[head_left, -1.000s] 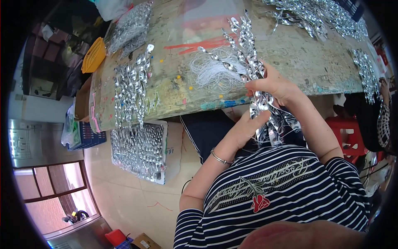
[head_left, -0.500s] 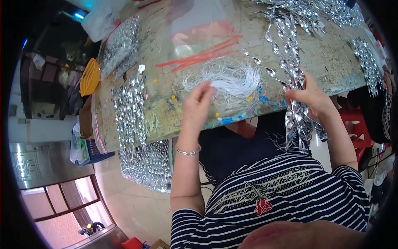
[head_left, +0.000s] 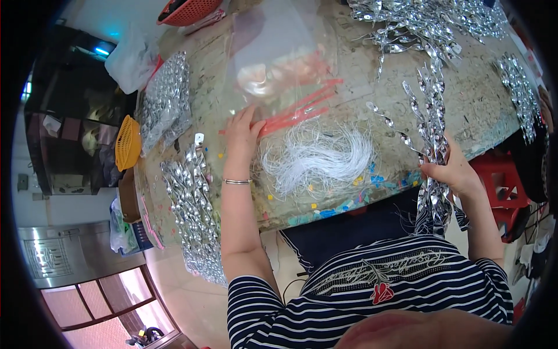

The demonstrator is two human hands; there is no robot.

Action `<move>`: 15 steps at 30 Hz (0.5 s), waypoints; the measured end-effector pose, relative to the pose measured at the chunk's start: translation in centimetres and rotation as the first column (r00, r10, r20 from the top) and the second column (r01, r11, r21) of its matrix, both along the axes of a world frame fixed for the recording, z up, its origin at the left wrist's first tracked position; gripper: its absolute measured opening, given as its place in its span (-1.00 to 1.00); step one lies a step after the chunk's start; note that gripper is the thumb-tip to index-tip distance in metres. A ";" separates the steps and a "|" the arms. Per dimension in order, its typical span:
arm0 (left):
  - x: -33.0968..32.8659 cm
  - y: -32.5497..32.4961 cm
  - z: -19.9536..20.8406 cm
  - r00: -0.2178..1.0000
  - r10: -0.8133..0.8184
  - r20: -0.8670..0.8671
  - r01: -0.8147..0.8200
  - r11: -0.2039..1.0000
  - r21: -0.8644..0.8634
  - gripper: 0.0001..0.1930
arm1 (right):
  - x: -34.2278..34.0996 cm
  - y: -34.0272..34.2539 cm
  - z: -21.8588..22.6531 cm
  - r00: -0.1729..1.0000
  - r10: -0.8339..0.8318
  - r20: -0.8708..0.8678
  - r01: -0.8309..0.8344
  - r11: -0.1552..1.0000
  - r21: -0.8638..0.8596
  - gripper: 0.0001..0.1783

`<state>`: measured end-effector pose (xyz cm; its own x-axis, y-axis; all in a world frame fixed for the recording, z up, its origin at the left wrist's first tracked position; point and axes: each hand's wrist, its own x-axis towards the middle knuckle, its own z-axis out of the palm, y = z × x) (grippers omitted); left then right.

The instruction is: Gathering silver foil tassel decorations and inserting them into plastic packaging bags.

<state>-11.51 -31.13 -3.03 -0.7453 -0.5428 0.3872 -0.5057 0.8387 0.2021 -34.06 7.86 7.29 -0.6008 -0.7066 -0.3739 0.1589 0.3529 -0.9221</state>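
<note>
My right hand is closed around a bundle of twisted silver foil strips, whose lower ends hang past the table edge in front of my shirt. One strip sticks out to the left of the bundle. My left hand, a bangle on its wrist, reaches over the table with its fingers stretched out. It lies at the left end of some thin red strips, by the lower edge of clear plastic bags. Whether it touches the strips or the bags is hard to see. Between my hands lies a loose hank of white thread.
More silver strips drape over the table's left edge, with a clear bag of silver pieces behind. Silver piles lie at the far right. A yellow basket stands left, a red basket at the back, a red stool at right.
My left hand has left the white thread and moved forward and left to the red strips. My right hand still holds the silver bundle. The view has shifted, so the table sits lower in it.
</note>
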 end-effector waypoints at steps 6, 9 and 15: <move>-0.4 -1.5 -0.9 0.999 -0.015 -0.028 0.020 0.983 0.184 -0.71 | -0.3 -0.8 -0.4 1.000 0.021 -0.005 -0.020 0.999 0.029 -0.27; -0.8 -1.1 -1.1 0.999 0.017 -0.041 -0.010 0.986 0.169 -0.72 | -0.4 -0.9 -0.9 0.999 0.041 -0.019 -0.041 0.998 0.039 -0.26; -1.8 -1.0 -0.1 0.989 -0.058 -0.137 0.066 0.996 0.053 -0.73 | -0.3 -0.9 -0.6 0.998 0.053 -0.020 -0.051 0.997 0.063 -0.24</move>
<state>-13.33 -32.10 -3.10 -0.7211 -0.5211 0.4565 -0.4174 0.8527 0.3140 -34.32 6.93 6.69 -0.5723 -0.7127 -0.4056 0.1193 0.4170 -0.9010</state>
